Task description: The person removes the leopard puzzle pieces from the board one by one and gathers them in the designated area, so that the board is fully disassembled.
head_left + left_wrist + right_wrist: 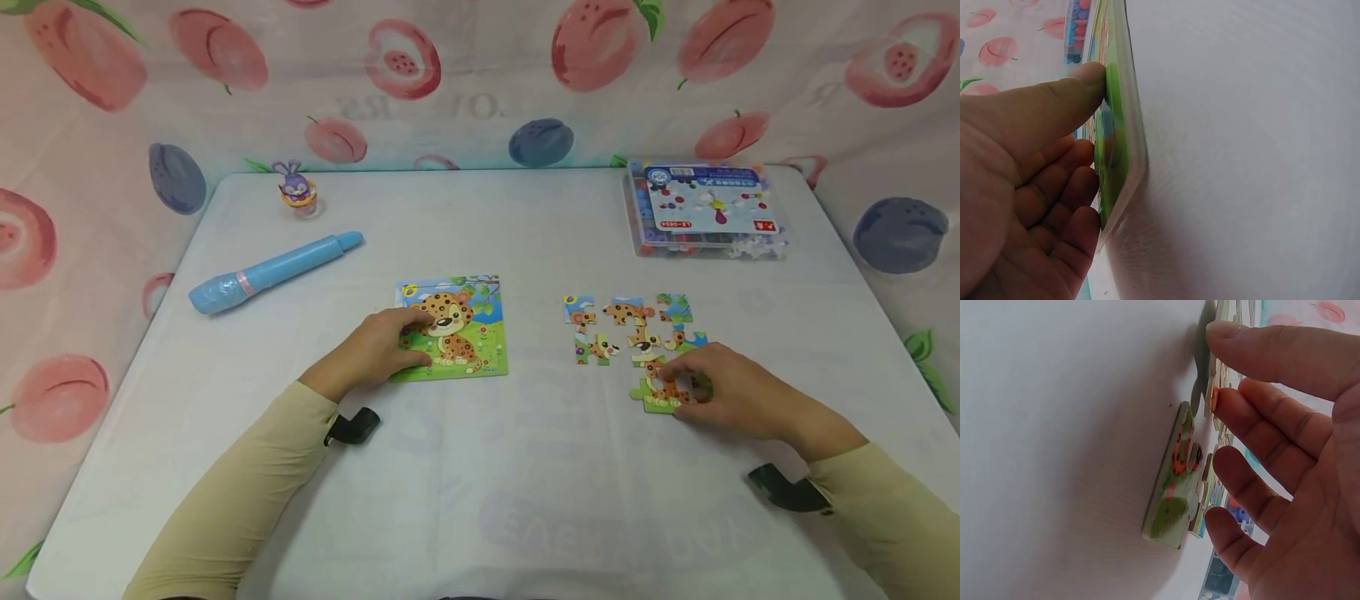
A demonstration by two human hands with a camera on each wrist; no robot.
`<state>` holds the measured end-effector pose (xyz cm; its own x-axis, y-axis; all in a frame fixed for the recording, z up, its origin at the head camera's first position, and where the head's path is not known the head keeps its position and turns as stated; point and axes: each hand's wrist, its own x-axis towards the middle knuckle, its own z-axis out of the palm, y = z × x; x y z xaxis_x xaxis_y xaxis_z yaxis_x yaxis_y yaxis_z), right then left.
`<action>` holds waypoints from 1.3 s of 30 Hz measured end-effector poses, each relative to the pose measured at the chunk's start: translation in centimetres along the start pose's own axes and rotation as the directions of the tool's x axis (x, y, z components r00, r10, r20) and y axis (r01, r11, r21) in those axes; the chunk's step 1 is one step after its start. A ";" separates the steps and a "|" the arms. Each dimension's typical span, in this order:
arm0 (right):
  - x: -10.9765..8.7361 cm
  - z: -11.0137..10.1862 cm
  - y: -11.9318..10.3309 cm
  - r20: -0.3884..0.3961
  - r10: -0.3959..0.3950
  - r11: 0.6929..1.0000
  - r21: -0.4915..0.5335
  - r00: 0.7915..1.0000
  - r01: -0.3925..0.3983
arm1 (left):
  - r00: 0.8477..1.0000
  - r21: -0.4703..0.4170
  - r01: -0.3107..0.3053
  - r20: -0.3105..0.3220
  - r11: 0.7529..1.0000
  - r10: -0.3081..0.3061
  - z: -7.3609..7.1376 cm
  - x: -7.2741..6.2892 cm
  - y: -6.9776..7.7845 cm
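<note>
In the head view, a square picture card [483, 342] with a cartoon leopard lies left of centre. My left hand [371, 354] rests its thumb and fingertips on the card's left part; the left wrist view shows the loosely bent fingers [1063, 194] against it. Right of centre, several jigsaw pieces [600, 348] of the same leopard picture lie partly arranged. My right hand [738, 392] is over the lower right of them, pinching a leopard-body piece [660, 402] between thumb and index finger. A green-edged piece [1169, 494] lies beneath the other fingers.
A clear plastic box [705, 208] of coloured parts stands at the back right of the white table [480, 500]. At the left lie a light blue microphone-shaped tube [277, 271] and, behind it, a small purple rabbit figure [296, 187]. A fruit-patterned cloth [465, 83] hangs behind.
</note>
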<state>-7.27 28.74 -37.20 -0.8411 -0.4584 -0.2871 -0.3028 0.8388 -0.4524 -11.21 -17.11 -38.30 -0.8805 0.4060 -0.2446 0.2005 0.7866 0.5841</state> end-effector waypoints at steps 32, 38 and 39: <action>3.0 -3.2 -2.9 -0.057 -0.083 0.996 0.039 0.995 0.085 | 1.000 -0.010 -0.004 0.023 1.000 0.004 -0.4 0.1 -0.5; 4.5 -2.7 -4.3 -0.059 -0.163 0.983 0.074 0.985 0.168 | 0.999 0.003 -0.030 0.011 1.000 0.030 -0.4 0.0 -0.7; 4.7 -2.7 -4.6 -0.058 -0.173 0.981 0.081 0.983 0.177 | 0.999 0.004 -0.031 0.010 1.000 0.031 -0.4 0.0 -0.7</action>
<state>-11.05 23.54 -34.25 -0.8006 -0.5787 -0.1553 -0.4096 0.7179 -0.5629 -11.53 -17.80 -38.39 -0.8696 0.4350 -0.2336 0.2297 0.7753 0.5884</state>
